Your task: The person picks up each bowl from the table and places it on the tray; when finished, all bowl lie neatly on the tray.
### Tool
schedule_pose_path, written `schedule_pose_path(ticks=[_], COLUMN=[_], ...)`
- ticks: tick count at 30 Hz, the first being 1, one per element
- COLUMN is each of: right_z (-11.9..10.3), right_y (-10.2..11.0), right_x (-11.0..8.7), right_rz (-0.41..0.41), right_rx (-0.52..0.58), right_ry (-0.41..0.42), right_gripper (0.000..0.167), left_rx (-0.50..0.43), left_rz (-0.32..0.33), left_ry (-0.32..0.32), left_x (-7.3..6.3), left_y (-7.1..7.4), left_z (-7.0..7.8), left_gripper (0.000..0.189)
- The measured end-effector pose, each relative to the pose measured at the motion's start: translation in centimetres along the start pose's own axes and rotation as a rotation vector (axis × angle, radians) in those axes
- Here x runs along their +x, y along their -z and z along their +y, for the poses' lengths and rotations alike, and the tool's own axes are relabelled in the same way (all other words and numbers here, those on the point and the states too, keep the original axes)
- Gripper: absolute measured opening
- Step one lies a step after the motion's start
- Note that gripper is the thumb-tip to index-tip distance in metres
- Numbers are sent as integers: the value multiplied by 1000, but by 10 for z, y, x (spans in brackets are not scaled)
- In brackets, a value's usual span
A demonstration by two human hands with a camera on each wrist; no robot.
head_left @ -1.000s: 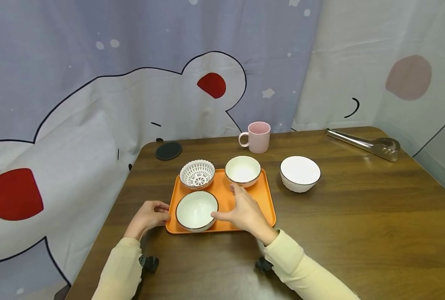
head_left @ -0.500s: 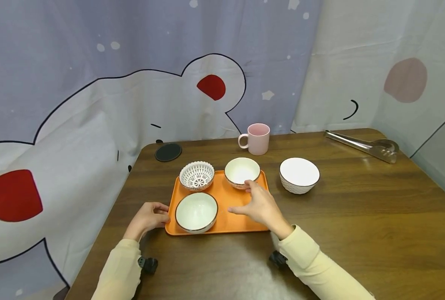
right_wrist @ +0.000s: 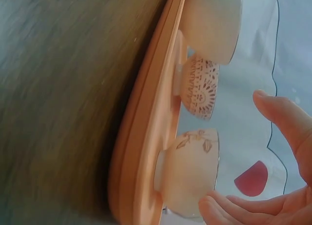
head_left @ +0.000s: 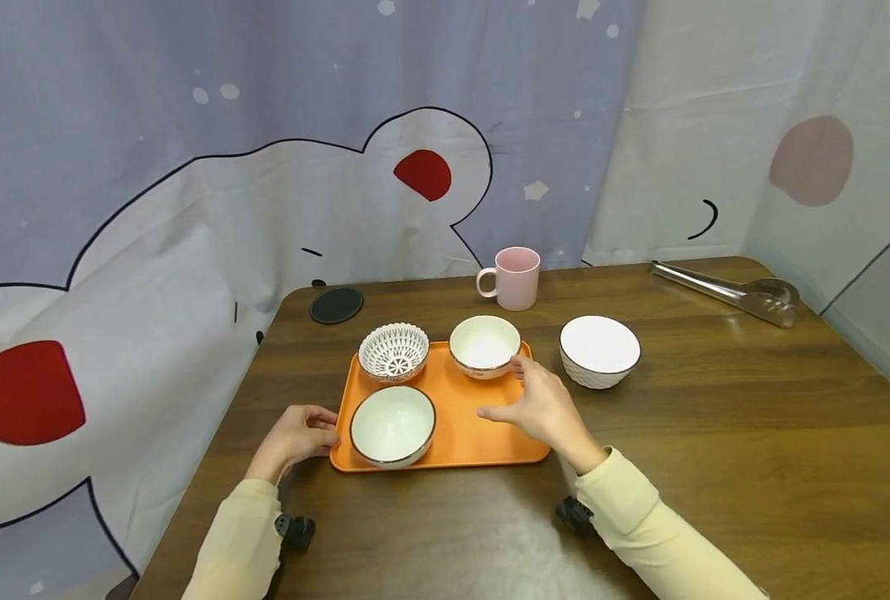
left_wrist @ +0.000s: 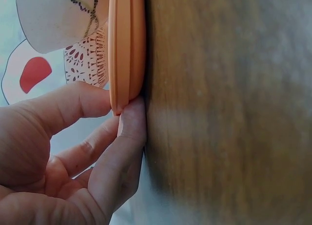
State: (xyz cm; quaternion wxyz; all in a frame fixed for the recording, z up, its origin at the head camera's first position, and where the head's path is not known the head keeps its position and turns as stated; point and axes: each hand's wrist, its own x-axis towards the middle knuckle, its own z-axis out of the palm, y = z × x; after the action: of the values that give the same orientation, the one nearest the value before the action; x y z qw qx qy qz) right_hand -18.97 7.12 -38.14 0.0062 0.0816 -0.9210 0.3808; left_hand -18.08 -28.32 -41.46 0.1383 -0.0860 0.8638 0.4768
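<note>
An orange tray (head_left: pixel 456 429) lies on the table with three bowls on it. The larger dark-rimmed white bowl (head_left: pixel 392 427) stands at its front left, a patterned openwork bowl (head_left: pixel 394 352) behind that, and a smaller dark-rimmed bowl (head_left: pixel 484 343) at the back right. My left hand (head_left: pixel 300 437) pinches the tray's left edge; the left wrist view shows thumb and fingers (left_wrist: pixel 92 100) at its rim. Over the tray's right side hovers my right hand (head_left: pixel 546 408), thumb and fingers spread, holding nothing. Its fingertips are close to the small bowl; whether they touch it I cannot tell.
Right of the tray stands a white textured bowl (head_left: pixel 599 352). A pink mug (head_left: pixel 516 279) is behind the tray, with a dark round coaster (head_left: pixel 336 305) at the back left. Metal tongs (head_left: pixel 730 292) lie near the table's far right corner.
My right hand has let go of the larger front bowl, which stays on the tray, and has moved right. The left hand stays at the tray's edge.
</note>
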Motion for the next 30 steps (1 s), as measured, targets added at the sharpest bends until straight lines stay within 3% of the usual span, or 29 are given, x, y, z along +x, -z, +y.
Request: schedule_pose_path(ticks=[10, 30], right_z=[13, 39], right_y=[11, 45], right_x=[2, 3], right_rz=[19, 69], right_rx=[-12, 50], right_ry=[-20, -92], right_gripper=[86, 89], left_rx=[3, -16], left_rz=[4, -12], left_ry=[26, -11], left_x=[0, -2], left_y=[0, 0], left_z=[1, 3], left_gripper=[39, 40])
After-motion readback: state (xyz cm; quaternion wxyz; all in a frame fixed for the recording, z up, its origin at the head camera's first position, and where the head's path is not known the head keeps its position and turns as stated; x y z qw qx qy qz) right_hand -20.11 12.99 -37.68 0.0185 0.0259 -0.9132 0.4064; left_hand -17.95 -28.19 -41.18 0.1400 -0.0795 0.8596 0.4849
